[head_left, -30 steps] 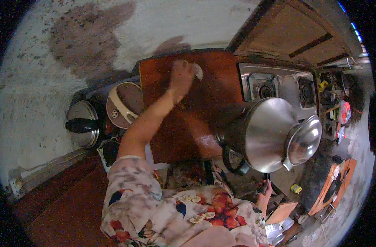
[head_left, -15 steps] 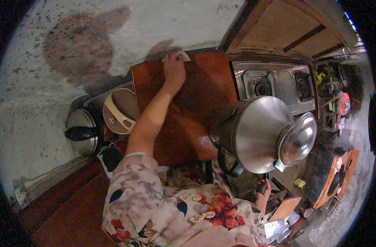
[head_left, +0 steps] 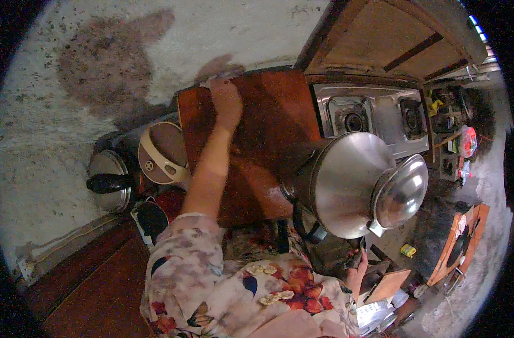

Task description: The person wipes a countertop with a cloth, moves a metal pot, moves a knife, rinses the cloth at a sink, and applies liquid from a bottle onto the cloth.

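At the back of the brown tabletop [head_left: 262, 112], my left hand [head_left: 228, 102] is closed on a pale cloth [head_left: 213, 80] and presses it onto the surface by the wall. Only a little of the cloth shows past the fingers. Low on the right, my right hand [head_left: 355, 269] grips a dark handle [head_left: 363, 244] beneath a large steel pot [head_left: 347, 183] with a domed top [head_left: 403, 191]. The pot is tilted and held up over the table's right front corner. Another black handle [head_left: 310, 230] sticks out at its lower left.
A steel gas stove [head_left: 375, 112] stands right of the table, under a raised wooden panel [head_left: 375, 39]. To the left are a rice cooker [head_left: 162, 153] with a cream handle and a lidded pot [head_left: 109, 172]. A wooden-framed stand [head_left: 459, 245] sits far right.
My left hand has slid the cloth leftward along the back edge of the tabletop. My right hand keeps its grip on the pot, which has shifted slightly left in view.
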{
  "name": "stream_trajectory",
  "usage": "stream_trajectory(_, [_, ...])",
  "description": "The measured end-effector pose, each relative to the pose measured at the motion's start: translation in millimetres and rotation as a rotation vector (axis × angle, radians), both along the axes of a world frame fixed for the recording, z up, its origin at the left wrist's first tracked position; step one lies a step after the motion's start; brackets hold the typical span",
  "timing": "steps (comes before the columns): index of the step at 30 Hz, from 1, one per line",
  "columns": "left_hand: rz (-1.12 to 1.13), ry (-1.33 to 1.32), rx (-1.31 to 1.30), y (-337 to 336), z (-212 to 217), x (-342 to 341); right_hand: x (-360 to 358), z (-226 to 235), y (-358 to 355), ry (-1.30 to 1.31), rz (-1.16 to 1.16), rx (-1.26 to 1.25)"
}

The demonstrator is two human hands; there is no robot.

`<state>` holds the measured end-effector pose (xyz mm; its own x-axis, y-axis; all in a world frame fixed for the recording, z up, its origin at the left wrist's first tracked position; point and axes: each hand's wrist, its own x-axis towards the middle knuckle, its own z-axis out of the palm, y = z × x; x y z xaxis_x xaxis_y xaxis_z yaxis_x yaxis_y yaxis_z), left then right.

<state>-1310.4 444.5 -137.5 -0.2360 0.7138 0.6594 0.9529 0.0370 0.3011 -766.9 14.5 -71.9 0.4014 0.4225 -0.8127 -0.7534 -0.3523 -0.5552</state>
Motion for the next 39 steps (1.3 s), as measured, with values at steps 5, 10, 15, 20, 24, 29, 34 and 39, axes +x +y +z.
stream_trajectory(5, [-0.049,-0.923,-0.116,73,-32,102,3,4,22,-0.098,0.044,0.020])
stream_trajectory(10, [-0.235,-0.715,-0.449,58,-9,83,-4,-8,-1,-0.345,0.134,0.057])
stream_trajectory(15, [-0.102,0.008,-0.200,-31,44,-3,-18,0,11,-0.422,0.098,0.010])
stream_trajectory(20, [-0.002,-0.474,-0.172,32,-5,42,-15,7,10,-0.138,0.005,0.071])
stream_trajectory(24, [-0.395,0.036,-0.588,75,26,161,16,-10,-28,-0.097,-0.108,0.017])
stream_trajectory(29, [-0.440,-0.016,-0.417,84,9,145,-46,51,18,-0.607,0.483,0.263])
stream_trajectory(34, [-0.151,-0.348,-0.411,12,43,27,10,-10,-19,-0.341,0.176,0.110])
stream_trajectory(39, [0.023,-0.029,-0.130,27,7,33,-2,2,6,-0.186,0.045,0.107])
